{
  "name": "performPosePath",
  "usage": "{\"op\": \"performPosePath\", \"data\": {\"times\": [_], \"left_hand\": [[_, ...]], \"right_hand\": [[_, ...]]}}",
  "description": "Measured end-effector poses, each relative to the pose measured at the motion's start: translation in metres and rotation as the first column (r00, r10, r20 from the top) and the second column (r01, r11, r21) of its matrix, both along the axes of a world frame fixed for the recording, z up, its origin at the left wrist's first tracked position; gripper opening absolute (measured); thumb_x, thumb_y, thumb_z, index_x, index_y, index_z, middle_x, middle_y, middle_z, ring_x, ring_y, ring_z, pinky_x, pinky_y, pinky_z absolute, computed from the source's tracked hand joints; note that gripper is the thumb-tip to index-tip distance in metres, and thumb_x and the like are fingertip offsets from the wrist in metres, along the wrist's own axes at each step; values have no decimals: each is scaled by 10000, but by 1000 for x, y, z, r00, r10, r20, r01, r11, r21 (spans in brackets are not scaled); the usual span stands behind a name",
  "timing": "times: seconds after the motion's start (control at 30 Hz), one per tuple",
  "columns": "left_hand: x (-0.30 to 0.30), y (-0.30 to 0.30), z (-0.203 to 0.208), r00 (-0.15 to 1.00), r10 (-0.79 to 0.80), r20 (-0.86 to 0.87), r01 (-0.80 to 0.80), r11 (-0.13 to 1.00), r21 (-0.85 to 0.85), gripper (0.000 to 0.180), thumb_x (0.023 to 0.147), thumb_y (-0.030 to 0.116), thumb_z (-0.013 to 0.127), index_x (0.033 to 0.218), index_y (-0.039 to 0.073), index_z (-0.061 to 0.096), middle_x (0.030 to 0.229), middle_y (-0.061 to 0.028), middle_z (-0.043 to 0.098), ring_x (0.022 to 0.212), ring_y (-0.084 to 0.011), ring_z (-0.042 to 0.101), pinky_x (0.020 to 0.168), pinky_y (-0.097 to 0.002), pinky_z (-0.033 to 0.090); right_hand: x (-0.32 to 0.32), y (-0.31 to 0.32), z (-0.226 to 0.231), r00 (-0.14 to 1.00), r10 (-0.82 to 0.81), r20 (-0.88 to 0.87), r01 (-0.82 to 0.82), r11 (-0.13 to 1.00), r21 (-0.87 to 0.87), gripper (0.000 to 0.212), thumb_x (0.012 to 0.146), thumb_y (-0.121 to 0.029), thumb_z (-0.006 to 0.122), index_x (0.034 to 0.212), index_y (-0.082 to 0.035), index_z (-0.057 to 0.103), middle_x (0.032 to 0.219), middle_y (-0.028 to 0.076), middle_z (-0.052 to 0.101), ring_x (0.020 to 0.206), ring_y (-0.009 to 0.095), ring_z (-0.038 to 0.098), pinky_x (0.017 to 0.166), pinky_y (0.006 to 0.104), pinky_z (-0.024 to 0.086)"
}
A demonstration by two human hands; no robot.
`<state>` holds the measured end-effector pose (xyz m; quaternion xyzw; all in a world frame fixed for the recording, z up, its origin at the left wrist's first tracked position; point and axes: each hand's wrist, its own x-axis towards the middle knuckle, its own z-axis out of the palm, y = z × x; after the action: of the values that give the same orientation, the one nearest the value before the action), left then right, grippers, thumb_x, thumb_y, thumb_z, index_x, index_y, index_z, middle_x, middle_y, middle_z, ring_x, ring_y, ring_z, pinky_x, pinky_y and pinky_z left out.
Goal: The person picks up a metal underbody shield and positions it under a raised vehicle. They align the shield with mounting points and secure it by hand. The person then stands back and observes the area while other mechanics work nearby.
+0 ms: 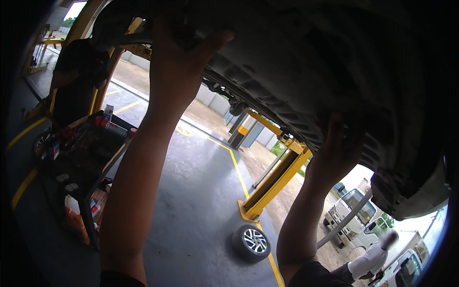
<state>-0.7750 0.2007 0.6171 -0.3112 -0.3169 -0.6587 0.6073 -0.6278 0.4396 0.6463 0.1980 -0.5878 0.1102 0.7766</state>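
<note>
Overhead is the dark underbody panel [287,62] of a raised car. My left hand [179,67] reaches up against it at the upper left, thumb stretched out and apart from the palm; shadow hides most of its fingers. Farther right, my right hand [337,155] is raised to the ribbed part of the underside [282,115]. Its fingers point upward at the panel, but their tips fade into the dark. Whether the right fingers grip an edge or only press on the panel cannot be made out. No tool shows in either hand.
A dark tool cart [91,186] with cans and bottles stands at left, near a person in dark clothes [79,81]. A yellow lift post [272,182] rises beyond a wheel [251,243] on the grey floor. Outside, a person in white [370,260] is near trucks [351,215].
</note>
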Motion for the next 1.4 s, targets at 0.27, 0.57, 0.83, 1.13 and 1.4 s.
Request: {"op": "performPosePath", "data": {"times": [0.27, 0.57, 0.83, 1.13, 1.4], "left_hand": [[0, -1, -5, 999, -38, 5, 37, 999, 4, 522, 866, 296, 862, 1212, 37, 570, 848, 7, 584, 763, -92, 580, 715, -251, 503], [30, -21, -61, 959, -257, 116, 243, 962, 123, 455, 854, 159, 867, 1250, 46, 672, 778, 65, 532, 708, -26, 460, 694, -203, 380], [53, -21, -120, 977, -199, 72, 196, 979, 49, 345, 770, 88, 899, 1013, 52, 656, 878, 38, 513, 787, -73, 469, 705, -238, 405], [111, 66, -199, 974, 223, -33, -214, 869, -446, 210, 696, 221, 861, 765, 155, 674, 838, -23, 602, 720, -227, 605, 545, -319, 491], [96, 99, -137, 996, 14, 83, 45, 750, -660, 302, 880, 188, 792, 1114, 86, 630, 1188, -135, 615, 1086, -303, 652, 866, -408, 585]], "right_hand": [[-1, 1, -4, 925, -359, -122, 372, 921, 112, 248, 965, -78, 721, 1201, -26, 669, 1163, 118, 703, 989, 240, 736, 843, 346, 598], [-6, 5, -40, 939, 34, 342, -22, 999, -38, 206, 931, -25, 659, 1132, 17, 662, 979, 114, 722, 859, 218, 746, 876, 339, 566], [-15, 3, -42, 732, 502, 460, -412, 864, -288, 325, 1017, -61, 587, 1334, -5, 536, 1170, 155, 662, 925, 271, 739, 831, 353, 613], [19, -41, -69, 105, 500, 859, -768, 590, -250, 1131, 849, -430, 831, 1632, 9, 142, 1637, 230, 255, 1464, 392, 403, 1109, 478, 441], [60, -40, -79, 602, 39, 797, -200, 974, 104, 567, 947, -139, 691, 1441, 57, 492, 1346, 210, 641, 1241, 304, 646, 1075, 408, 482]]}}
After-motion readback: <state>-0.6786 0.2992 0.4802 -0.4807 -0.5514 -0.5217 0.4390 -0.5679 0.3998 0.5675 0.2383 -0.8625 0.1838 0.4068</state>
